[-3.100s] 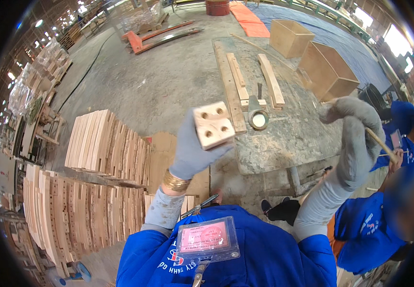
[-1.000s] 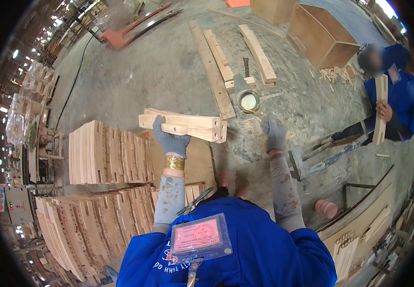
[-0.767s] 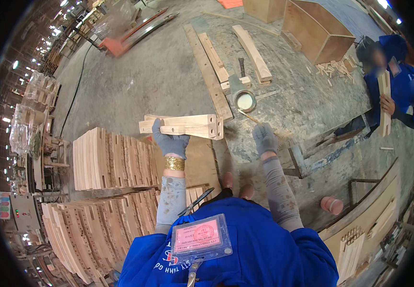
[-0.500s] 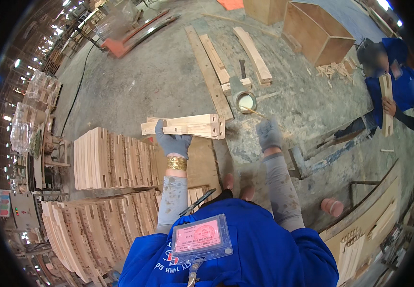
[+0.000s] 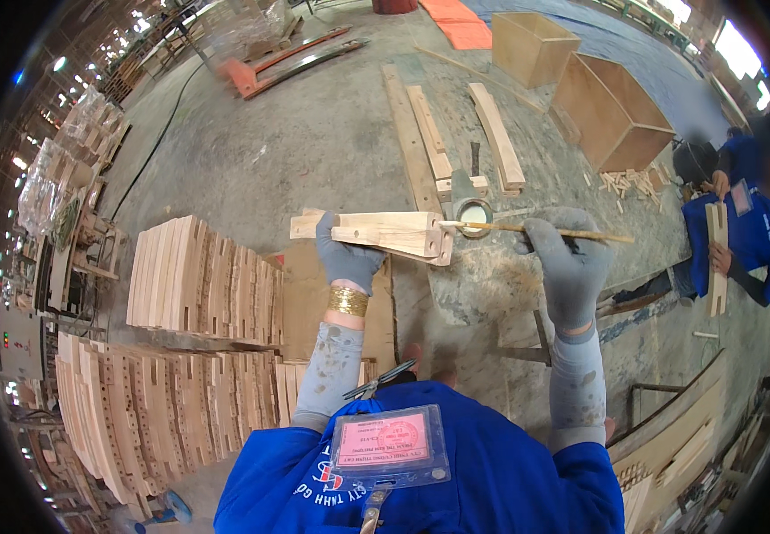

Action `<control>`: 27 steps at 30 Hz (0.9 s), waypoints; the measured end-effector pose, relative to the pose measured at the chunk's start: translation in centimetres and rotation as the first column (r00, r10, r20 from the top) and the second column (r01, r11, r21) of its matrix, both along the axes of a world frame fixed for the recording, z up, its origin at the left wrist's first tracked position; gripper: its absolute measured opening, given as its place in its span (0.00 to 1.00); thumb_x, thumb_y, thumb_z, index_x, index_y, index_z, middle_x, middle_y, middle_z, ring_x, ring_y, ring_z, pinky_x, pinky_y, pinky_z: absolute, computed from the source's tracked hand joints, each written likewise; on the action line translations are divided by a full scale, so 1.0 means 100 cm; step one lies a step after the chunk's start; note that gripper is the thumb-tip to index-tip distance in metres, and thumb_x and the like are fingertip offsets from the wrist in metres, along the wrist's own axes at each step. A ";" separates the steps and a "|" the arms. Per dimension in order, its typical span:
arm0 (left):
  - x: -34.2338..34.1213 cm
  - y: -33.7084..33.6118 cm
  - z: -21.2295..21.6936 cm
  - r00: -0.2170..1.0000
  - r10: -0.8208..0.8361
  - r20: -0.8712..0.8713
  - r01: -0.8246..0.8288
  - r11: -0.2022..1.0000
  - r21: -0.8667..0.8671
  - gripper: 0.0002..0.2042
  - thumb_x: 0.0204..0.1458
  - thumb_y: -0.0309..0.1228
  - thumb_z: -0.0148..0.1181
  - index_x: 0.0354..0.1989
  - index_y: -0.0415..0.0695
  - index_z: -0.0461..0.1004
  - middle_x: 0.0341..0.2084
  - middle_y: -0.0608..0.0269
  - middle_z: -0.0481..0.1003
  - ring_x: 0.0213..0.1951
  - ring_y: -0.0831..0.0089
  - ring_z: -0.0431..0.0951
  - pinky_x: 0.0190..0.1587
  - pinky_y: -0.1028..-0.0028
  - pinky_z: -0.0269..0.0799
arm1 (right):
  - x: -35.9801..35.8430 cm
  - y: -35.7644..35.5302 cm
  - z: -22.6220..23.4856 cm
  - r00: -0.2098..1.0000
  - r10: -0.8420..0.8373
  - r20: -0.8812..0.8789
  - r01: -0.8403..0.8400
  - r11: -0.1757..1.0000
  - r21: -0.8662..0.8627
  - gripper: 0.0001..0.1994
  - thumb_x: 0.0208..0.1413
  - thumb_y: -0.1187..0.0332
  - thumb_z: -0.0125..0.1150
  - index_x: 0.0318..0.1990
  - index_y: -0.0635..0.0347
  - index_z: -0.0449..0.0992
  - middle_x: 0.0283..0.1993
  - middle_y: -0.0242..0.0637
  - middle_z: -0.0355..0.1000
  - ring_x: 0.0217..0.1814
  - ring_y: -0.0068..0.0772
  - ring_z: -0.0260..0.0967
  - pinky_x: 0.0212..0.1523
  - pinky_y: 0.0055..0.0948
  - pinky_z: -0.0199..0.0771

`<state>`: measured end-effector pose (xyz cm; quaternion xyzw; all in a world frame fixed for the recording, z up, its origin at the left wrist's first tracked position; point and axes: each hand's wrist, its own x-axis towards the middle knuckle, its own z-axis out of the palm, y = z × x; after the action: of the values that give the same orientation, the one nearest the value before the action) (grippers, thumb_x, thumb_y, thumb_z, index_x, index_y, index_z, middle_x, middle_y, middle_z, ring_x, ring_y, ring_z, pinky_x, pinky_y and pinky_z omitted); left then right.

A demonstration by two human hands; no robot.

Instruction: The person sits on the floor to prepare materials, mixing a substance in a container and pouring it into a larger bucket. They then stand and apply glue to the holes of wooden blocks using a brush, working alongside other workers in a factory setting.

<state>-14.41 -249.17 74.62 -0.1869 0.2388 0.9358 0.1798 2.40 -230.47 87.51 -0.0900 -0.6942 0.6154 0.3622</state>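
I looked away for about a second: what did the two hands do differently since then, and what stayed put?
The right hand, empty and lowered a second ago, now holds a thin stick with its tip at the end of the wooden pieces, beside the small round tin. The left hand still grips those pieces, held level.

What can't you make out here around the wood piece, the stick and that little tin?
- Head view: the palm side of the left hand and the part of the wooden piece under it are hidden by the glove.
- The stick tip over the small tin is too small to tell whether it touches the contents.
- The wooden piece's end face is too small to show any holes.
- The right hand covers the stick's middle.
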 end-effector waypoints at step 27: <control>0.011 -0.014 0.005 0.999 0.025 -0.047 -0.025 1.000 -0.001 0.28 0.44 0.48 0.55 0.50 0.43 0.62 0.47 0.50 0.65 0.48 0.52 0.67 0.50 0.49 0.65 | 0.000 -0.014 0.008 0.995 0.101 -0.024 -0.098 0.990 0.100 0.03 0.49 0.77 0.58 0.31 0.68 0.74 0.26 0.34 0.73 0.25 0.19 0.69 0.26 0.17 0.69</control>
<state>-13.28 -250.55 75.13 -0.1682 0.2415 0.9418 0.1621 2.41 -231.90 88.31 -0.0285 -0.7220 0.5989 0.3452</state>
